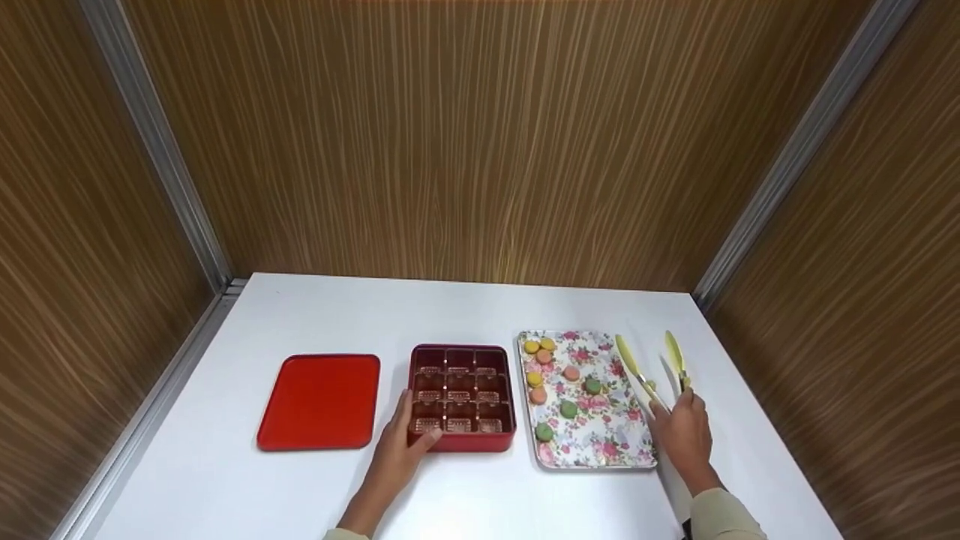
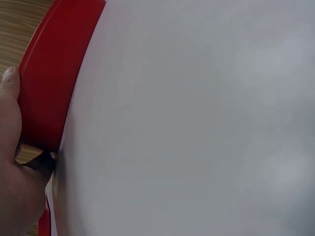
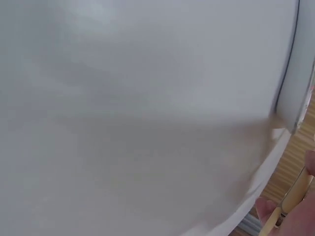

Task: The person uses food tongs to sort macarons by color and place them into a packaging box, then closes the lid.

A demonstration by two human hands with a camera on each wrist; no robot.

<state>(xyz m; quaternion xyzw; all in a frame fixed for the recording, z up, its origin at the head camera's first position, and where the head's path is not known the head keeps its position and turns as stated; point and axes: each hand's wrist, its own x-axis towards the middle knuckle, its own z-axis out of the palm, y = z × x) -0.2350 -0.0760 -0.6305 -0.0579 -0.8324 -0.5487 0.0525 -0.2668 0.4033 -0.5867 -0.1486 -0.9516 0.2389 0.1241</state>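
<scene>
My left hand (image 1: pixel 399 450) holds the front left corner of a red box (image 1: pixel 472 442), its fingers along the left side and its thumb at the front rim. Inside the box is a brown plastic insert (image 1: pixel 458 394) divided into several compartments. At the right, my right hand (image 1: pixel 684 433) grips a pair of tongs (image 1: pixel 630 358) with yellow tips, their arms spread apart beside the tray's right edge. The tongs' pale handle (image 3: pixel 297 191) shows between the fingers in the right wrist view. A flowered tray (image 1: pixel 615 442) between the hands carries several yellow, pink and green macarons (image 1: pixel 568 409).
A flat red lid (image 1: pixel 319 403) lies on the white table (image 1: pixel 457 307) to the left of the box. Wood-patterned panels (image 1: pixel 465 142) enclose the table at the back and both sides, with metal posts (image 1: pixel 802 150) at the corners.
</scene>
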